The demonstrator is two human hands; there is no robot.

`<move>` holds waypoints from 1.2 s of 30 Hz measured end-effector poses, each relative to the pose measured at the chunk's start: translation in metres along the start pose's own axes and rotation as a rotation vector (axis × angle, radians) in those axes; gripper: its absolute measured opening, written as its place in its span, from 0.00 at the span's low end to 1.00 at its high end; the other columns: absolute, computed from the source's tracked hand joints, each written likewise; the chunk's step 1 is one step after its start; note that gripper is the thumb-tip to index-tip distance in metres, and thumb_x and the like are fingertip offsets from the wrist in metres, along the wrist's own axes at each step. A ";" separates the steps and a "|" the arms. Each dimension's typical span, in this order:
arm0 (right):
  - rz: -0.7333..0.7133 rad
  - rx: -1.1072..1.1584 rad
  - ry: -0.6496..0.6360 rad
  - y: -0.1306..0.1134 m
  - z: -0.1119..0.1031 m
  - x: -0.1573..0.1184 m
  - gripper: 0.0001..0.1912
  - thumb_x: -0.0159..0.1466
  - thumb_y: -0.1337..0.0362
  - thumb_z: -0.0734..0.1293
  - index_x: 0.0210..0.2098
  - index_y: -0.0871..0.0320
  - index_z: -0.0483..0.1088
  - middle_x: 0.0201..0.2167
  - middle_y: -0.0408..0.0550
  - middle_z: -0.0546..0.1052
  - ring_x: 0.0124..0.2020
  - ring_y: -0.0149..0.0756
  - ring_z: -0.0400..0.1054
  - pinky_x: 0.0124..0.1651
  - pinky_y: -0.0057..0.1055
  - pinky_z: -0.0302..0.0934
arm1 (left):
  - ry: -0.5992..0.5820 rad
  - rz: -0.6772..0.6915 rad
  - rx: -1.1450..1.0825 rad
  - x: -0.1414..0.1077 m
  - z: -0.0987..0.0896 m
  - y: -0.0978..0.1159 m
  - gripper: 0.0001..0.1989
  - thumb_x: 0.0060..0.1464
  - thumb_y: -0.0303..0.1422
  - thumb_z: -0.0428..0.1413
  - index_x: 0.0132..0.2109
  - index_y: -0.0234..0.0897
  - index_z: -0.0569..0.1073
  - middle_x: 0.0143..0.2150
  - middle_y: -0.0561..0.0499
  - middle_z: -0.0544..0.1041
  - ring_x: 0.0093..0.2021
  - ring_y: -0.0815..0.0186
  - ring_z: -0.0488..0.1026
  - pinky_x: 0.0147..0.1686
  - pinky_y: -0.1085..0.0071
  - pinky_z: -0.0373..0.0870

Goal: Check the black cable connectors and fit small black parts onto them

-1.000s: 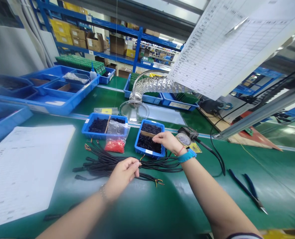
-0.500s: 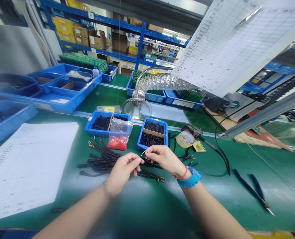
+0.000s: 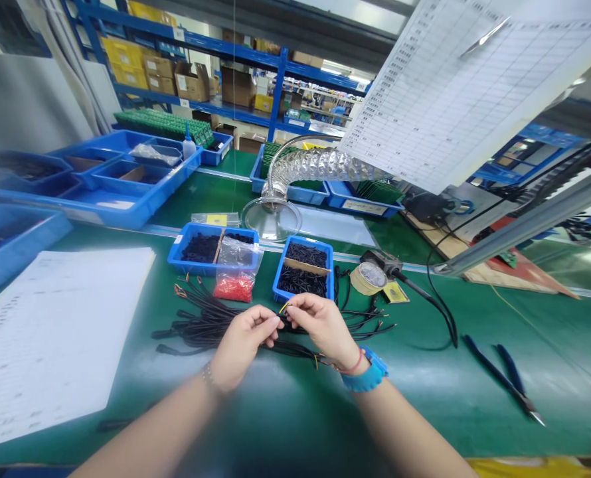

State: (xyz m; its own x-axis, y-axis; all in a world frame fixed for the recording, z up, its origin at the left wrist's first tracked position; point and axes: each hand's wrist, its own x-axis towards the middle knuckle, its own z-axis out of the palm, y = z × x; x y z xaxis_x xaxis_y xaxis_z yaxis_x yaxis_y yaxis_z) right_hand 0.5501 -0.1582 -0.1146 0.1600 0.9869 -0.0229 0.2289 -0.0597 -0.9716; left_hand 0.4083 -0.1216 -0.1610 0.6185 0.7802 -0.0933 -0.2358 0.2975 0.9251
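Observation:
Thumb and fingers of my left hand (image 3: 246, 342) are pinched together over the bundle of black cables (image 3: 203, 318); what they grip is too small to make out. Close beside it, my right hand (image 3: 323, 328) pinches a thin cable end, with a yellow wire (image 3: 283, 308) sticking out at its fingertips. The black cables lie on the green mat beneath and behind both hands. Just beyond are a blue bin of small black parts (image 3: 303, 282), a second divided blue bin (image 3: 186, 265) and a clear bag of red pieces (image 3: 233, 287).
Pliers (image 3: 512, 382) lie at the right. A round tin (image 3: 368, 277) stands by a black-handled tool. Paper sheets (image 3: 71, 332) cover the left. A silver duct (image 3: 315, 164) and a hanging printed sheet (image 3: 465, 86) are beyond.
My right hand has moved slightly left, nearer my left hand, and its wrist has turned a little. The whole view has shifted slightly.

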 end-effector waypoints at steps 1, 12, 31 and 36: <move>-0.011 0.062 0.052 0.001 0.000 0.000 0.06 0.53 0.62 0.66 0.27 0.60 0.68 0.21 0.41 0.71 0.22 0.26 0.62 0.28 0.27 0.57 | 0.011 0.004 0.003 0.000 0.000 0.000 0.09 0.48 0.35 0.53 0.30 0.31 0.68 0.25 0.52 0.68 0.25 0.73 0.62 0.27 0.74 0.60; -0.054 0.317 0.163 0.006 0.006 0.000 0.05 0.54 0.63 0.66 0.28 0.59 0.69 0.25 0.44 0.72 0.23 0.27 0.63 0.29 0.29 0.59 | 0.040 0.003 0.012 0.000 0.001 0.003 0.08 0.46 0.34 0.55 0.28 0.32 0.67 0.24 0.54 0.66 0.24 0.73 0.61 0.25 0.75 0.60; -0.002 0.160 0.080 0.004 0.012 -0.005 0.06 0.52 0.63 0.66 0.25 0.60 0.70 0.20 0.42 0.71 0.22 0.27 0.62 0.27 0.27 0.58 | 0.017 0.003 -0.003 0.001 0.000 0.000 0.09 0.48 0.35 0.54 0.28 0.32 0.67 0.24 0.53 0.66 0.23 0.73 0.61 0.25 0.75 0.59; 0.013 0.160 0.108 0.007 0.005 -0.003 0.06 0.52 0.63 0.67 0.28 0.60 0.72 0.23 0.43 0.72 0.23 0.27 0.62 0.28 0.27 0.58 | -0.039 -0.022 0.008 0.001 -0.001 -0.003 0.13 0.51 0.39 0.49 0.30 0.32 0.68 0.24 0.53 0.66 0.22 0.74 0.60 0.23 0.75 0.57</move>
State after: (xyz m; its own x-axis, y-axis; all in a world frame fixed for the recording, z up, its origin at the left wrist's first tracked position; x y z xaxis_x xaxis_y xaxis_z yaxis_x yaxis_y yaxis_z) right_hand 0.5464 -0.1607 -0.1229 0.2661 0.9638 -0.0187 0.0721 -0.0393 -0.9966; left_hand 0.4083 -0.1213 -0.1644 0.6520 0.7517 -0.0991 -0.2158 0.3093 0.9261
